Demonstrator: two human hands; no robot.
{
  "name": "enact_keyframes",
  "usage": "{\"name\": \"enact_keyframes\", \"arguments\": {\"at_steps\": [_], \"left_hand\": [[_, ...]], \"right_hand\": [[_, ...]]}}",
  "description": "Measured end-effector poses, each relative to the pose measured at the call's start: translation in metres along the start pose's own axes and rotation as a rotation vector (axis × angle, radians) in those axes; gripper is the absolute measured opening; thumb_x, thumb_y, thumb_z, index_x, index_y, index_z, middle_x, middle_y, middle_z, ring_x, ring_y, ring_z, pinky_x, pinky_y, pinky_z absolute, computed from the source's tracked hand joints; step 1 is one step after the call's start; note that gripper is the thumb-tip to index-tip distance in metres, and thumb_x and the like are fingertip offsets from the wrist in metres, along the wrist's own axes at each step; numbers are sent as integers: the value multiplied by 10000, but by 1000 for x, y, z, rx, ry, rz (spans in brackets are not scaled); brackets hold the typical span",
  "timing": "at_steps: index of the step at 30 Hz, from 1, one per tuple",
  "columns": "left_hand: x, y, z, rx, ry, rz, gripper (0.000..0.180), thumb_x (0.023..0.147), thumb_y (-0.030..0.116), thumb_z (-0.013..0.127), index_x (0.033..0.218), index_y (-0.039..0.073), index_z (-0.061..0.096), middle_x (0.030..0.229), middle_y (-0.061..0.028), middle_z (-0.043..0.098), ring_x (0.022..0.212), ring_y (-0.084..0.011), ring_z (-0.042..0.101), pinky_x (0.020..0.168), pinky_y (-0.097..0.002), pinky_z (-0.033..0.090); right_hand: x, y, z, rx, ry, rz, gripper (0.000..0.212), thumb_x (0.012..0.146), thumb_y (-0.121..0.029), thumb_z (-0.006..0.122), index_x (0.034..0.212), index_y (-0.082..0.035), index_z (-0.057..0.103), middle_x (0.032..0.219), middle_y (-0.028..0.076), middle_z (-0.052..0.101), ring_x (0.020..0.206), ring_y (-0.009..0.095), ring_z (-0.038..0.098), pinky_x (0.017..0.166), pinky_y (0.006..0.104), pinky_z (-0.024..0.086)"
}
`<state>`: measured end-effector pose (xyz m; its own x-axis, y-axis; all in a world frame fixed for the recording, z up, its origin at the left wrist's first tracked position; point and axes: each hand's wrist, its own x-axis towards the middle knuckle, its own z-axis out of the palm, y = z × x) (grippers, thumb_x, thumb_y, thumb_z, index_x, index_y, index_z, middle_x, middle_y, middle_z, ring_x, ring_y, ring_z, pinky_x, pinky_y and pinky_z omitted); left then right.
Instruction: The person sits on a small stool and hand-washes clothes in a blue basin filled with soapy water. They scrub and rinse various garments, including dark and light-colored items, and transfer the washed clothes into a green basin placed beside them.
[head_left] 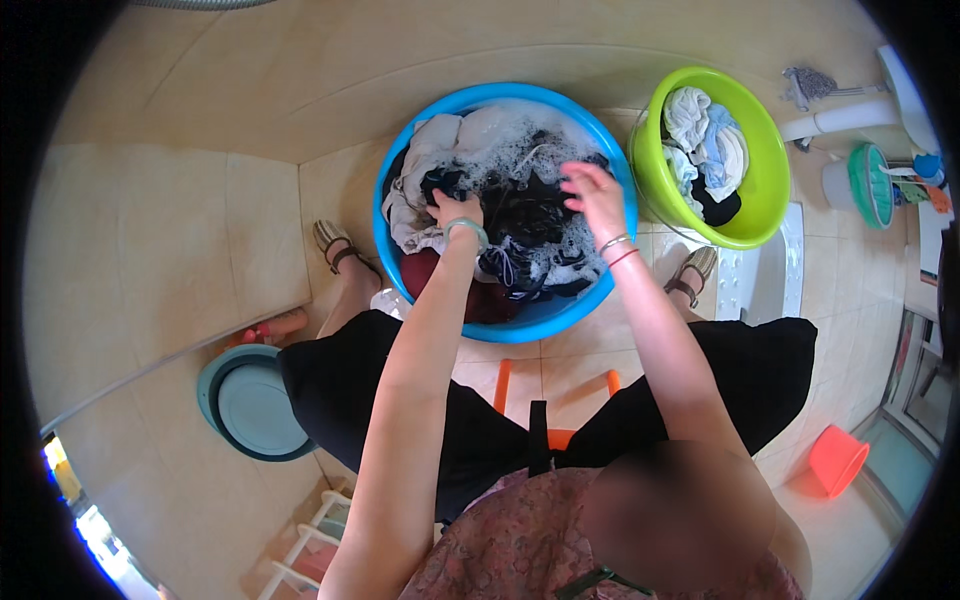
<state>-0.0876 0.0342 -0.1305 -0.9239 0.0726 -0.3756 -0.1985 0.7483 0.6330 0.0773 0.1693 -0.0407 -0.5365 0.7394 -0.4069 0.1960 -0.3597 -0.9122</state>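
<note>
Blue tub (530, 331): directly ahead, 12 o'clock; suds (565, 125) toward its 1 o'clock.
Dark laundry (525, 212): mid-tub, wet; judged heavy, limp, slippery, not fragile; best taken in a thick two-handed bunch.
Pale cloth (413, 190): tub's 10 o'clock; likely soft, dragging when lifted.
Left hand (457, 212): 9 o'clock of tub centre, fingers loosely spread on dark laundry; fingertips partly hidden, grip cannot be told.
Right hand (596, 197): tub's 3 o'clock, fingers parted, half-curled, nothing held.

Blue tub (540, 329), black cloth (525, 215), lime-green bucket (767, 185)
</note>
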Motion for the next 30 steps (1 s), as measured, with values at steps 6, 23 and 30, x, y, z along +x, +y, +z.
{"name": "enact_keyframes", "arguments": {"at_steps": [6, 23, 30], "left_hand": [[24, -41, -18, 124, -295, 48, 639, 714, 281, 761, 1230, -24, 541, 1120, -249, 624, 1082, -354, 605, 949, -381, 461], [-121, 168, -211, -973, -941, 121, 199, 853, -18, 489, 1040, 19, 547, 693, 46, 436, 490, -29, 295, 525, -204, 264], [-111, 177, -239, -1394, -1101, 224, 258, 822, 28, 469, 1069, -8, 532, 737, 4, 500, 479, -64, 315, 591, -266, 339]], "right_hand": [[-9, 30, 48, -67, -188, 126, 234, 914, -119, 571, 1134, -67, 635, 1068, 44, 672, 836, 122, 648, 661, 245, 531], [5, 34, 51, -168, -527, -230, 930, 638, -228, 877, 1403, -39, 383, 1362, 138, 481, 1278, 230, 442, 1074, 333, 354], [-5, 7, 43, 25, -388, 55, 424, 900, -103, 558, 1311, -45, 470, 1154, 54, 609, 1017, 146, 590, 900, 336, 484]]}}
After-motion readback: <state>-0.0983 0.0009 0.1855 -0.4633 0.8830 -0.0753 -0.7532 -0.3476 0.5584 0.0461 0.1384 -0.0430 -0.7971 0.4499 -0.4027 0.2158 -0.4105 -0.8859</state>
